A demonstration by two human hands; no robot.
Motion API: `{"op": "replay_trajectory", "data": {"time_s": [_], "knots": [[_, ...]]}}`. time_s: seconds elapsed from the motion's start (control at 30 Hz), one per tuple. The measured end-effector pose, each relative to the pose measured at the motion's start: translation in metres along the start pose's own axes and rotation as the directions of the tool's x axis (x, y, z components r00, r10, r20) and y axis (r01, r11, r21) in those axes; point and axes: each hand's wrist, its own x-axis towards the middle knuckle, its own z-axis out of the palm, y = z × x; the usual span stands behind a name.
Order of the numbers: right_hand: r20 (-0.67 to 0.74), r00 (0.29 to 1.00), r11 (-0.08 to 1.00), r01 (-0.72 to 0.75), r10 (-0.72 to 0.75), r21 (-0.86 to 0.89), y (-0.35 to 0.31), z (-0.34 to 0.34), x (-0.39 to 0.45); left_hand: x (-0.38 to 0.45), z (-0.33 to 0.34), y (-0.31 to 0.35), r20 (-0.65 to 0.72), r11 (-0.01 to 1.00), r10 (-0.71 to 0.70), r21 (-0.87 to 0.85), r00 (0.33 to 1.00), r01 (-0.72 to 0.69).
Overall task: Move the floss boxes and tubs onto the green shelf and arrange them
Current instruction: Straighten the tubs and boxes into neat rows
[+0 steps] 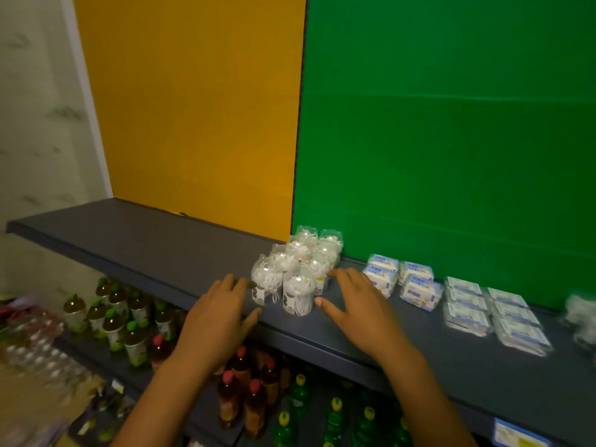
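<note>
1. The floss tubs [298, 269] look light: small clear plastic cylinders packed with white floss picks, so I judge that a nudge could tip or scatter them. Their smooth walls seem stiff but slippery.
2. Best hold, as I judge it: cup the cluster from both sides low on the walls, or lift one tub at a time round its middle, not by the lid.
3. The left hand [216, 321] hovers just left of the nearest tubs, fingers spread and relaxed, holding nothing; whether a fingertip touches the near-left tub I cannot tell.
4. The right hand [358, 304] is just right of the cluster, fingers spread, thumb pointing toward the near tub, gripping nothing.
5. The tubs stand upright in a tight group on the dark shelf board [129, 243], at the seam where the yellow back panel [193, 108] meets the green back panel [451, 124].
6. To the right, in front of the green, lie the floss boxes [400, 280]: flat white-and-blue packs in neat rows, with clear flat packs [493, 314] farther right.
7. The boxes look light and rigid, easy to slide or pinch by the edges.
</note>
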Motion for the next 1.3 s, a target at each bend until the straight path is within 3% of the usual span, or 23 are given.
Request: {"op": "replay_trajectory", "data": {"time_s": [0.3, 0.5, 0.7, 0.9, 1.03, 1.3], "knots": [[-0.043, 0.999, 0.997, 0.015, -0.012, 0.074, 0.007, 0.017, 0.06, 0.057, 0.008, -0.024, -0.008, 0.999, -0.032, 0.026, 0.999, 0.032], [-0.033, 0.999, 0.995, 0.005, -0.002, 0.103, 0.004, 0.03, 0.083, 0.085, 0.019, -0.04, 0.022, 0.998, 0.059, -0.019, 0.998, -0.059], [0.009, 0.997, 0.995, -0.074, 0.073, 0.066, -0.013, 0.037, 0.093, 0.107, 0.033, -0.07, 0.035, 0.967, 0.176, -0.192, 0.984, -0.166], [0.014, 0.978, 0.976, -0.208, 0.209, -0.063, -0.041, 0.05, 0.086, 0.119, 0.048, -0.085, 0.098, 0.885, 0.357, -0.355, 0.929, -0.303], [0.003, 0.969, 0.968, -0.245, 0.246, -0.046, -0.046, 0.052, 0.078, 0.12, 0.058, -0.093, 0.037, 0.846, 0.381, -0.416, 0.924, -0.332], [0.05, 0.956, 0.956, -0.29, 0.288, 0.04, -0.05, 0.044, 0.072, 0.124, 0.062, -0.085, 0.04, 0.842, 0.372, -0.436, 0.927, -0.319]]}}
